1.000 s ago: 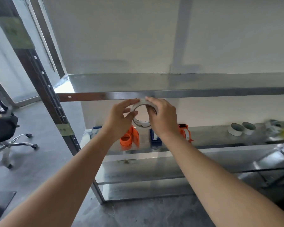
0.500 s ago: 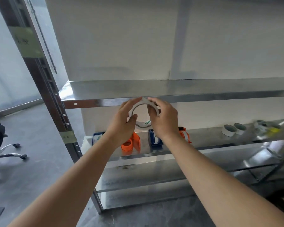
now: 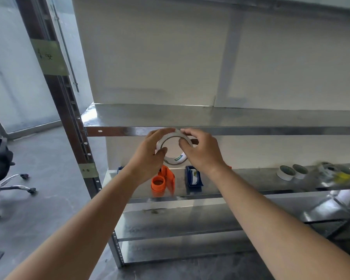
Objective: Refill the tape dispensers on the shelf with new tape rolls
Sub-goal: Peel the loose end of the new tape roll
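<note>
— Where does this happen?
— In front of a metal rack against a pale wall, on a grey concrete floor.
— And the tape?
— One tape roll is held up in the air, above the orange dispenser and level with the front edge of the rack's upper board. Both hands grip it. The left hand curls round its left side, with the thumb inside the ring. The right hand pinches its right side.
— How many dispensers are there?
— Two show plainly. The orange dispenser stands on the lower board, and one blue dispenser is just to its right. Slivers of blue and orange stick out behind the wrists, but I cannot tell what they are.
— Any spare rolls?
— Two white rolls sit side by side, well to the right of the orange dispenser. Beyond them is a blurred heap with some yellow in it.
— Anything else?
— One office chair, far to its left on the floor.
</note>
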The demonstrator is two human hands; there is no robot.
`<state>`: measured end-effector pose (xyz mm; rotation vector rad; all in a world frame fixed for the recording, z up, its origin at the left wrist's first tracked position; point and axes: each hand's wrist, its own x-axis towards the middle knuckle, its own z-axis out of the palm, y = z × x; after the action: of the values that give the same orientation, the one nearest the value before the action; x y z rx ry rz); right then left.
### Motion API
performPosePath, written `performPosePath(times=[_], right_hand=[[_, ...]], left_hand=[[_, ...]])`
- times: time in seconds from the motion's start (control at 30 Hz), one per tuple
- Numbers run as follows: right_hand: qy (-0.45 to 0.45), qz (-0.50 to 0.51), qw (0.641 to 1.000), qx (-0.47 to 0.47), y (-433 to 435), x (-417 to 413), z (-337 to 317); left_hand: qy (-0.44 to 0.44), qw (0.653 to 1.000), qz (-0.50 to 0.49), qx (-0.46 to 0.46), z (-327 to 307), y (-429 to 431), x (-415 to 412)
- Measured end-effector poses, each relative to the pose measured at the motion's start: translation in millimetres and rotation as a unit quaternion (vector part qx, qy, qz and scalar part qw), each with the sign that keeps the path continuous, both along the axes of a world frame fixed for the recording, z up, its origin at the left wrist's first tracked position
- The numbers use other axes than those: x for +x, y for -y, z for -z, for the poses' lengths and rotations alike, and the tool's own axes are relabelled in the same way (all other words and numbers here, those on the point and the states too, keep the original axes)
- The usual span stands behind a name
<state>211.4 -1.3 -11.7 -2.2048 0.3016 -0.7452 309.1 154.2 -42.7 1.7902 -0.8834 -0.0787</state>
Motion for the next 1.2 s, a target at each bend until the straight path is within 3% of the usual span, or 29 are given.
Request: performPosePath(times=[0.4, 0.8, 1.2], right_hand=[[0.01, -0.005, 0.999, 0.039, -4.7, 9.4, 4.3], [0.016, 0.061, 0.991, 0.115, -7.0, 18.2, 3.9], [-0.017, 0.078, 0.991, 0.107, -15.7, 24.9, 14.3]], left_hand=[[-0.098, 0.99, -0.084, -0.064, -8.0, -8.6, -0.1], [-0.057, 0.994, -0.094, -0.03, -3.1, -17.3, 0.2], [-0.069, 0.993, -0.095, -0.022, 15.0, -24.3, 5.7]])
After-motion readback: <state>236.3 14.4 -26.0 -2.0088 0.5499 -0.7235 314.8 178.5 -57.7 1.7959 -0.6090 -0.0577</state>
